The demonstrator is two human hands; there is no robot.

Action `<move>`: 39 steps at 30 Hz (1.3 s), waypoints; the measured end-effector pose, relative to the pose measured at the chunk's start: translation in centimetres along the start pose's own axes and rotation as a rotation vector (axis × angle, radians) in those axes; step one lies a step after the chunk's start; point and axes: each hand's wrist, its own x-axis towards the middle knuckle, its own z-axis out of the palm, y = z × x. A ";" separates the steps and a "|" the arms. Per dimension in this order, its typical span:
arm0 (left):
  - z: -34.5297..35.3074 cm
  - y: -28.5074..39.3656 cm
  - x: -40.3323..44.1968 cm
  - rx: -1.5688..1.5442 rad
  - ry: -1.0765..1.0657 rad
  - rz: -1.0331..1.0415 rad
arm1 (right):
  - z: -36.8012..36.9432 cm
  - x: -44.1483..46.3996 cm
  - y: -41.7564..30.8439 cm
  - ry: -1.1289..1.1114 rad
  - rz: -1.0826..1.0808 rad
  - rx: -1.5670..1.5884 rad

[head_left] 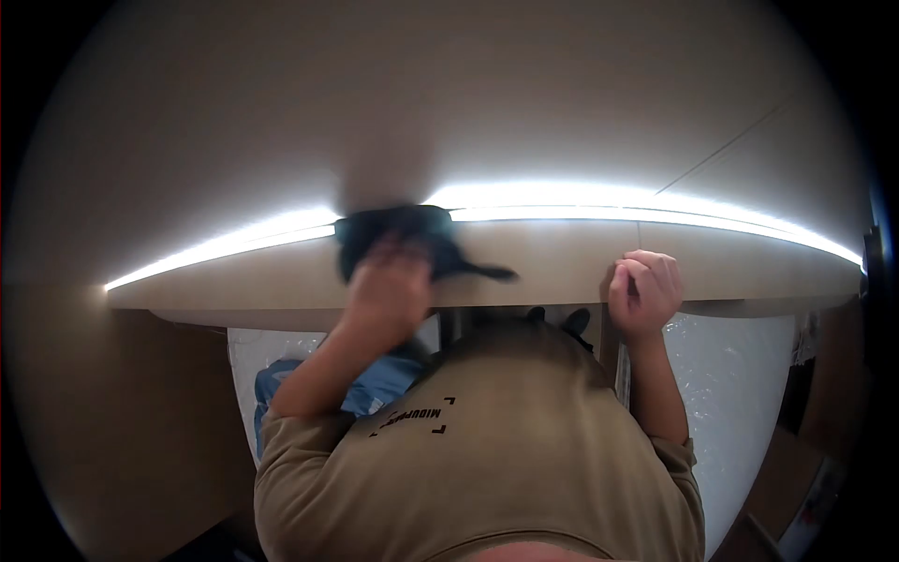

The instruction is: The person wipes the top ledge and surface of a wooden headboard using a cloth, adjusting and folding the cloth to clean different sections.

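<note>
A dark cloth (393,234), blurred by motion, lies against the bright light strip at the back of the pale wooden shelf (552,253). My left hand (393,281) presses down on it with the fingers closed over its front part, and a thin dark tail of it sticks out to the right. Further right, my right hand (646,290) rests at the shelf's front edge, its fingers curled in and nothing visible between them.
Behind the shelf a long light strip (562,199) runs along the foot of a smooth panel (524,103). Below the shelf are a blue bag (379,382) at the left and shiny plastic sheeting (726,375) at the right. Dark shoes (575,322) show under the edge.
</note>
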 end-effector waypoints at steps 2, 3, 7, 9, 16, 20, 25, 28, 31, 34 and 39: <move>1.0 3.7 3.4 -0.292 0.030 0.290 | -0.1 -0.2 0.3 -0.049 -0.004 0.014; 0.5 4.9 4.5 -0.339 -0.009 0.377 | -0.3 -0.2 0.4 -0.076 -0.005 0.021; -1.6 2.5 3.4 -0.512 -0.312 -0.535 | -1.4 -0.4 1.0 -0.159 -0.033 0.035; 1.2 -1.8 -0.9 -0.306 0.051 -0.626 | -1.7 -0.7 1.2 -0.195 -0.037 0.035; 1.0 0.9 1.1 0.017 0.042 -0.799 | -2.2 -0.4 1.3 -0.235 -0.056 0.083; -0.5 9.6 6.7 -0.002 0.198 0.113 | -2.2 -0.4 1.0 -0.220 -0.070 0.064; -0.2 11.1 7.8 -0.331 0.110 0.150 | -2.1 -0.2 1.0 -0.214 -0.033 0.065; 0.1 6.1 4.0 -0.242 0.019 -0.201 | -1.9 -0.4 0.3 -0.155 -0.024 0.065; 0.9 1.3 -0.7 -0.265 0.042 -0.585 | -1.7 -0.7 0.5 -0.107 -0.009 0.052; 1.5 -0.1 -2.5 -0.128 0.079 -0.750 | -1.9 -0.7 0.4 -0.110 0.000 0.042; -0.7 4.6 1.1 -0.046 -0.093 -0.661 | -2.0 -0.8 0.5 -0.152 -0.004 0.053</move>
